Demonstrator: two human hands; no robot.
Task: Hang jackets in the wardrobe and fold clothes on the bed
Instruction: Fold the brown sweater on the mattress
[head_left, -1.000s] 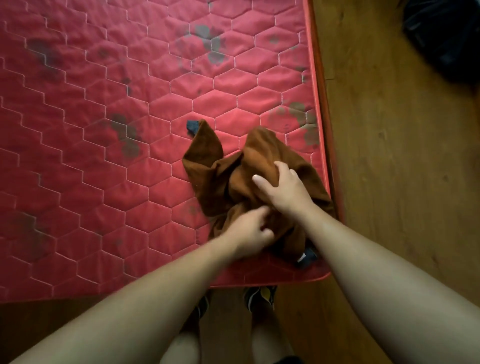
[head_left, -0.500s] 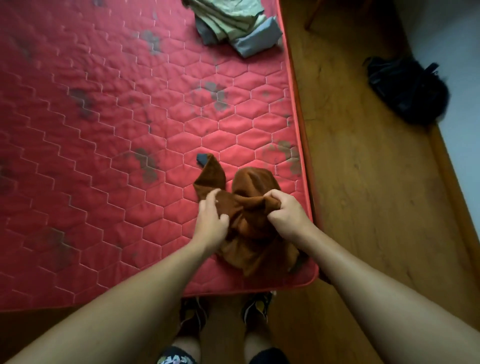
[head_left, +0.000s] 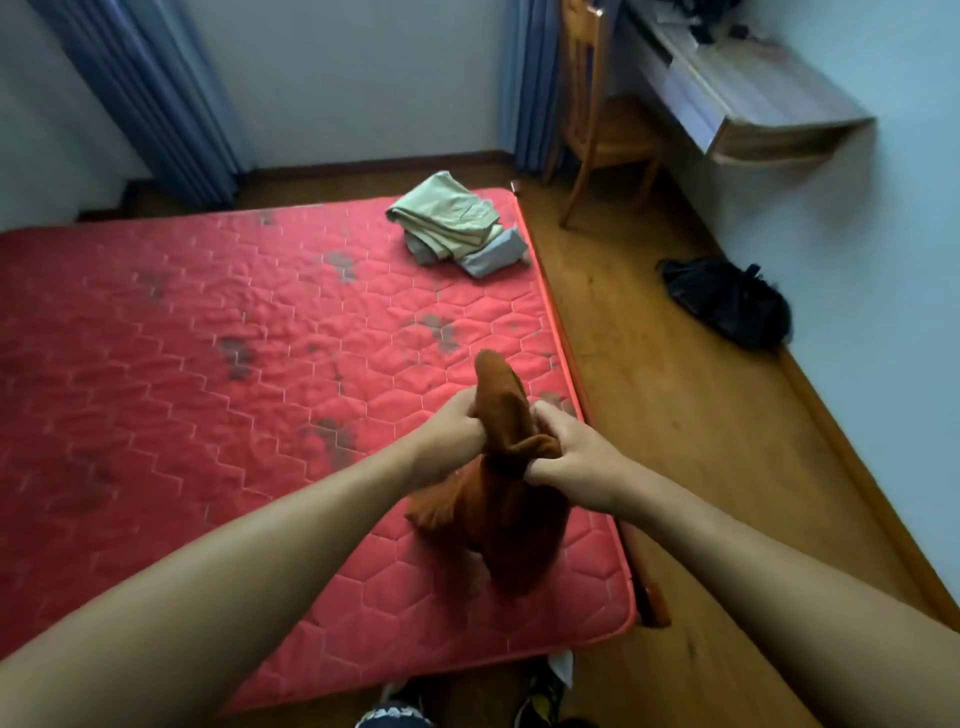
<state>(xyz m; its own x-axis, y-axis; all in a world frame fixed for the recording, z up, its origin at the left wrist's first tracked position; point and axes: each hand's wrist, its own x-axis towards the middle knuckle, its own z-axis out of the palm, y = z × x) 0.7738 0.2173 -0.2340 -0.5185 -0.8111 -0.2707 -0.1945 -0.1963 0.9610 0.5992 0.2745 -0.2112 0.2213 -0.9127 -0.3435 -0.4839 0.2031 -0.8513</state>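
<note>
Bed (head_left: 208, 364) with a red quilted mattress fills the scene. Folded clothes (head_left: 452, 223) lie at its far right corner. Brown garment (head_left: 493, 499) hangs above the near right corner, bunched and clenched by left hand (head_left: 452, 431) and right hand (head_left: 576, 452).

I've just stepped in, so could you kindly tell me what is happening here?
A person stands at the foot of a red mattress, gripping a bunched brown garment with the left hand and right hand, lifting it off the bed. A pile of folded clothes sits at the far right corner.
</note>
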